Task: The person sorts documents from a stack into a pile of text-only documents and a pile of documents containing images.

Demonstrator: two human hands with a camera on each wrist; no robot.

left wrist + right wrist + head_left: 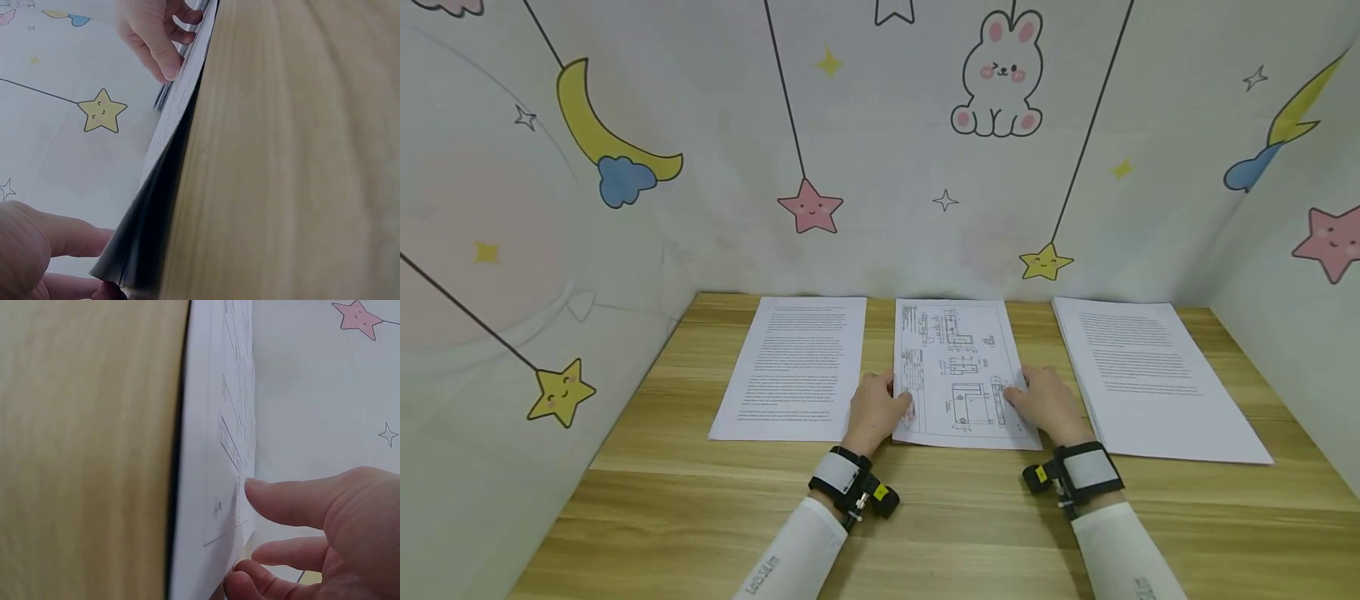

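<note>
In the head view a printed technical drawing (966,358) lies at the middle of the wooden table. My left hand (874,410) pinches its left edge near the front corner, thumb on top. The left wrist view shows that edge raised off the table, with a dark gap beneath and fingers of the left hand (37,256) on both sides of it. At the opposite edge, my right hand (1051,404) grips the paper. Up close, the right hand (350,531) has its thumb on the printed face and its other fingers curled at the edge, partly hidden.
Left of the drawing lies a page of printed text (797,367). A stack of text sheets (1165,400) sits at the right. Behind the table (955,533) hangs a white backdrop (895,250) with stars, a moon and a rabbit. Both wrists wear strapped cameras.
</note>
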